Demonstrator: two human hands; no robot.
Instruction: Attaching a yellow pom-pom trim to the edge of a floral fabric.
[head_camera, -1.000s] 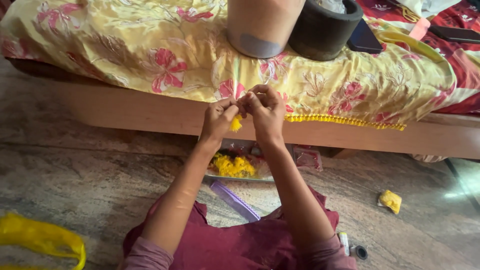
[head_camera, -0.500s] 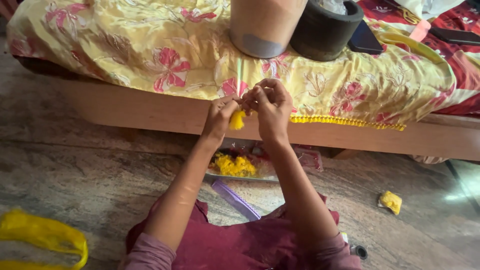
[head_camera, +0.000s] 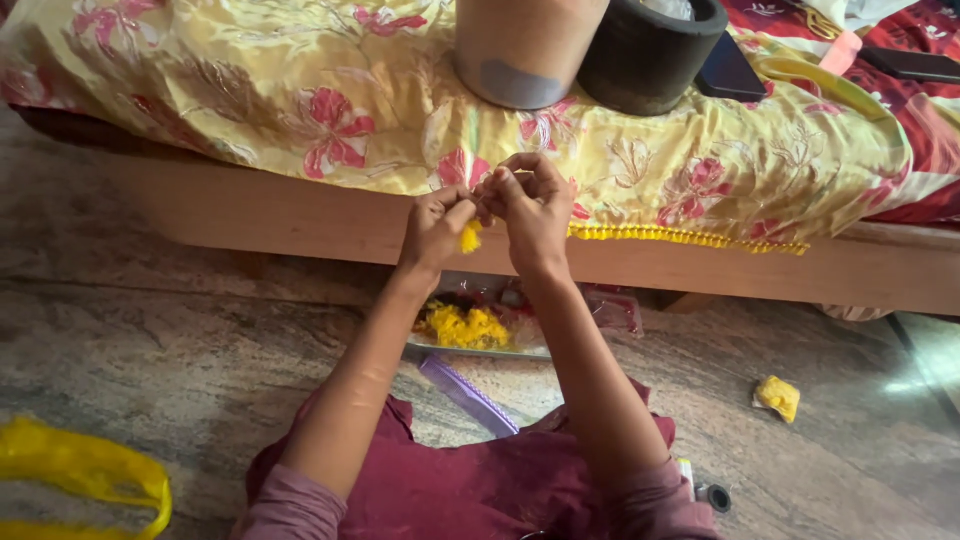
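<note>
My left hand (head_camera: 437, 228) pinches a small yellow flower (head_camera: 469, 238) in front of the bed's wooden edge. My right hand (head_camera: 532, 205) is closed right beside it, fingertips touching the left hand's fingers above the flower; what it pinches is too small to tell. Below both hands a metal plate (head_camera: 520, 350) on the floor holds a heap of yellow flowers (head_camera: 465, 326). A string of yellow flowers (head_camera: 690, 238) lies along the bed's edge to the right of my hands.
A floral yellow sheet (head_camera: 300, 90) covers the bed, with a tan cylinder (head_camera: 525, 45) and a black round container (head_camera: 650, 50) on it. On the stone floor lie a purple strip (head_camera: 468, 395), a yellow bag (head_camera: 80, 470) and a yellow scrap (head_camera: 778, 397).
Both hands stay together at the bed's edge, drifting very slightly. The fingers have shifted around the yellow flower, which still hangs below the left hand's fingertips.
</note>
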